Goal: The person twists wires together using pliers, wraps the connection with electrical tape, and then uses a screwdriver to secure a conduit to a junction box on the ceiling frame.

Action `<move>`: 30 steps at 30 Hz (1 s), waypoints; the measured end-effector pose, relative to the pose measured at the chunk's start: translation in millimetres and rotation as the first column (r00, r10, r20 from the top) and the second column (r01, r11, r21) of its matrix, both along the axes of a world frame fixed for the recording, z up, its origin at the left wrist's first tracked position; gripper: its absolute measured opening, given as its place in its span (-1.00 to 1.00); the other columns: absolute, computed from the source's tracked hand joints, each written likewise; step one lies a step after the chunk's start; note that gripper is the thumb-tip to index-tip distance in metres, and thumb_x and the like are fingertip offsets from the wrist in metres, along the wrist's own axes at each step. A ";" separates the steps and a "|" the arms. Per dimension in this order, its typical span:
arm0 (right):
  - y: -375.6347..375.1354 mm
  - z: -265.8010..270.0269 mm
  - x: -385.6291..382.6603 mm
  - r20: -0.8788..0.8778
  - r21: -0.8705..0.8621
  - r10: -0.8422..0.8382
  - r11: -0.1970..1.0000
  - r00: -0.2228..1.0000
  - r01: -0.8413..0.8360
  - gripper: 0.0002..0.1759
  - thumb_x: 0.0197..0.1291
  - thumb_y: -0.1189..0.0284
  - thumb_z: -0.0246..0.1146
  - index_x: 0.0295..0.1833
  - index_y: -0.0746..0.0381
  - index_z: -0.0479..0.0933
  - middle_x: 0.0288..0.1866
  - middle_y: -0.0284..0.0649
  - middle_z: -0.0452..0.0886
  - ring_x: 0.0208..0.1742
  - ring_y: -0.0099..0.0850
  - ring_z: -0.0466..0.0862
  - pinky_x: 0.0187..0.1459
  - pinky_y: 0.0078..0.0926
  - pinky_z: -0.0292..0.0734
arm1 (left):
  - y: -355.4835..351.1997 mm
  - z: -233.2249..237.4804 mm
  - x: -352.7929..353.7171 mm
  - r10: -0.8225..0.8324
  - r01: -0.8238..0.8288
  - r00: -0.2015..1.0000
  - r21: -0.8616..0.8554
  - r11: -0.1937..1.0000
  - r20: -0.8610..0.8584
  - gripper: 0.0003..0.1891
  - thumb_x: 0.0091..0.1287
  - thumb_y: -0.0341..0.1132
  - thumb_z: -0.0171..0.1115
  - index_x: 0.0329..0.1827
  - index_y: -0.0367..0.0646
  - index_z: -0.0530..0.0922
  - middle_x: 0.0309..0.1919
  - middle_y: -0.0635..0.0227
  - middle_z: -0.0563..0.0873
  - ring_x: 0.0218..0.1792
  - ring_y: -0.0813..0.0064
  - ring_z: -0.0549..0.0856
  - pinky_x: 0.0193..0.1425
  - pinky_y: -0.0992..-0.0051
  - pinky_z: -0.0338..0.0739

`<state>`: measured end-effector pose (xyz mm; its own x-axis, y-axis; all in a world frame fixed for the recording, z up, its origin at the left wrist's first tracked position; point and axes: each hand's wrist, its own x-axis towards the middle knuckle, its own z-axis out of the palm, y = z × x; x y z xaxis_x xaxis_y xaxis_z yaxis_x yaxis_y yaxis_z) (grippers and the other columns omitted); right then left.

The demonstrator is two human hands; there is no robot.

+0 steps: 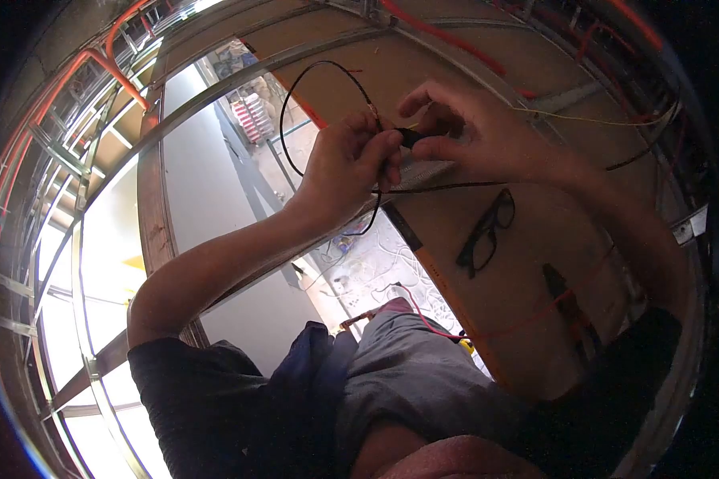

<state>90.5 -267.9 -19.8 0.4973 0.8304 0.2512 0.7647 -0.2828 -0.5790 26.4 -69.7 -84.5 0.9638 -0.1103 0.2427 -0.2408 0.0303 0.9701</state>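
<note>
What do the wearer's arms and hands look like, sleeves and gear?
Left hand and right hand are bare: no gloves, and I can't see a watch or bracelet. The dark fabric left sleeve is short, ending near the elbow. The dark right sleeve sits in shadow, so its detail is lost.

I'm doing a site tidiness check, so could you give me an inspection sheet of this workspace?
Surface: brown board, with glasses and pliers lying on it.
Job's things: black cable, looped; small black piece between the hands.
Clutter: glasses and pliers beside the work; red-and-white striped bundle farther off.
Hands: left hand pinches the black cable; right hand is at the small black piece, fingers curled, grip unclear.
Cables: red cord crosses the pliers in this view; thin yellow wire at right.
Surroundings: metal framing, orange pipe.
</note>
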 end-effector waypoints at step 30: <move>-8.2 29.4 19.7 0.082 -0.320 -0.256 0.909 0.963 0.268 -0.75 0.08 0.28 0.40 -0.24 0.24 0.68 -0.38 -0.23 0.71 -0.33 -0.46 0.68 -0.23 -0.44 0.56 | -4.5 -18.2 -4.1 -0.037 0.040 0.999 -0.116 0.992 0.027 -0.81 0.44 -0.42 0.23 -0.04 -0.32 0.43 -0.43 0.29 0.62 -0.45 0.53 0.66 -0.39 0.52 0.56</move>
<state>110.3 -276.1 9.6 0.7037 0.7103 0.0125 0.6565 -0.6435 -0.3936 22.3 -74.2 -102.7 0.9530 -0.1170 0.2794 -0.2608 0.1528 0.9532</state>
